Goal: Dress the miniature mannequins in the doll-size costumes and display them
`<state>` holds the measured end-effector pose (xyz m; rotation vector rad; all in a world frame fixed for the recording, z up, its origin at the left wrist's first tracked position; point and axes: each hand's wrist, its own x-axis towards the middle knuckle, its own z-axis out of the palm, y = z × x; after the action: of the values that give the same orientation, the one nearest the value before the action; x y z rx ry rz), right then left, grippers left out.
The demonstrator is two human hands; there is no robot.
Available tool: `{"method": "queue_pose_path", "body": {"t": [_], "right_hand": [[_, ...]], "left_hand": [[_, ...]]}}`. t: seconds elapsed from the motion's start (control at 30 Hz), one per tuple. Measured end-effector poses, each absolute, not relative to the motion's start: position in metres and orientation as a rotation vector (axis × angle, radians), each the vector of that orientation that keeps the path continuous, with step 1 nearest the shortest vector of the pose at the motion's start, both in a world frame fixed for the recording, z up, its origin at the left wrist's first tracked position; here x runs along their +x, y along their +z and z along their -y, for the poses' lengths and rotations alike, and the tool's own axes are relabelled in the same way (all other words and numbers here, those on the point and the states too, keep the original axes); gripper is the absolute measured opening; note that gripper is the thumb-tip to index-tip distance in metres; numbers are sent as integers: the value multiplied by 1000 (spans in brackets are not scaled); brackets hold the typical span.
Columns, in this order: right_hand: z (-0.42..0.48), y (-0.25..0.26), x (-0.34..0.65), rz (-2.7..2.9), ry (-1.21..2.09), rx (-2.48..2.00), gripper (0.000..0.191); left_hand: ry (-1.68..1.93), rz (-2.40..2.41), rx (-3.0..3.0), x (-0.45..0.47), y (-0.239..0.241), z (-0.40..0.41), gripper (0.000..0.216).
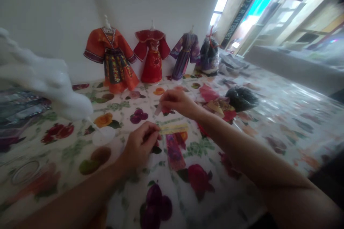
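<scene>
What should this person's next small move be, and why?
Probably bring the right hand to the thin, flat yellow strip at the far edge of the purple-and-red patterned fabric. The left hand is already at the strip's left end, while the right hand is apart from it, pinching a small pale piece too blurred to identify.
</scene>
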<state>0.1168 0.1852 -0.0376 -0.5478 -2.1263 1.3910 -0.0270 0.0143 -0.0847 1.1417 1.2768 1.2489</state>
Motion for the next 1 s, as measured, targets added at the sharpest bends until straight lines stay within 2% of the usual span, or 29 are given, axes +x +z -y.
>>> {"method": "queue_pose_path", "body": {"t": [0.13,0.27,0.4,0.5,0.77,1.0], "right_hand": [[-184,-45,111,2119,1334,-557,12],[-182,-53,111,2291,951,-568,5],[-180,-64,119,2507,598,-506,19],[-179,-68,127,2569,578,-489,25],[-178,-63,134,2598,504,-505,27],[-156,-30,159,2594,509,-672,18]], "left_hand": [[1169,-1347,1404,-28,-86,-10,13],[1116,-1351,1543,-29,-85,-8,15],[1086,-1350,1611,-28,-83,-8,14],[1077,-1349,1630,-28,-82,-8,14],[1064,-1363,1674,-29,-81,-7,14],[1088,-1383,1657,-29,-87,-7,17]]}}
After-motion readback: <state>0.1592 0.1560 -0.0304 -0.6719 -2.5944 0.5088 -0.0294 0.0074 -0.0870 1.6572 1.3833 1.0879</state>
